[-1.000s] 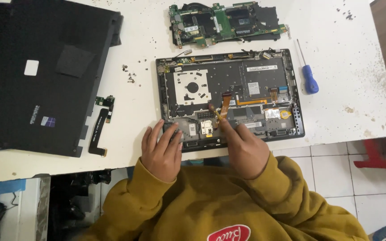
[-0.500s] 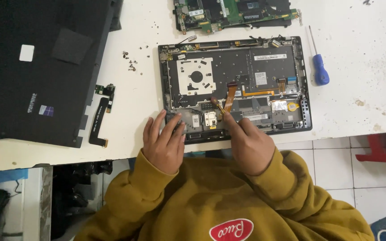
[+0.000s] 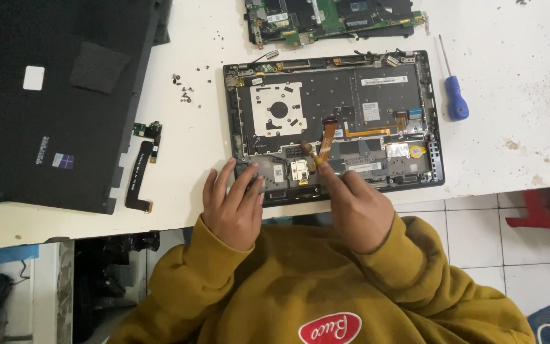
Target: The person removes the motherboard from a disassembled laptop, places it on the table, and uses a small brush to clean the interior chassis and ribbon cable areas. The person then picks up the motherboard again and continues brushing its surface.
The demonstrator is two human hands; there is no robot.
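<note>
An opened black laptop base [image 3: 428, 102] lies on the white table with its insides up. My left hand [image 3: 233, 207] rests with spread fingers on the near left corner of the base, holding nothing. At the near middle of the base, my right hand [image 3: 354, 207] pinches the lower end of an orange flex cable [image 3: 326, 137] between fingertips, next to a small gold-coloured part [image 3: 299, 171]. My mustard sleeves cover both wrists.
A green circuit board [image 3: 326, 19] lies beyond the base. A blue-handled screwdriver [image 3: 456, 102] lies to its right. Loose screws [image 3: 183, 89], a black strip cable [image 3: 140, 175] and a large black laptop lid [image 3: 52, 95] are to the left. The table's near edge is under my hands.
The view has drifted slightly. Both hands stay at the near edge of the laptop base, the right fingertips still at the orange cable.
</note>
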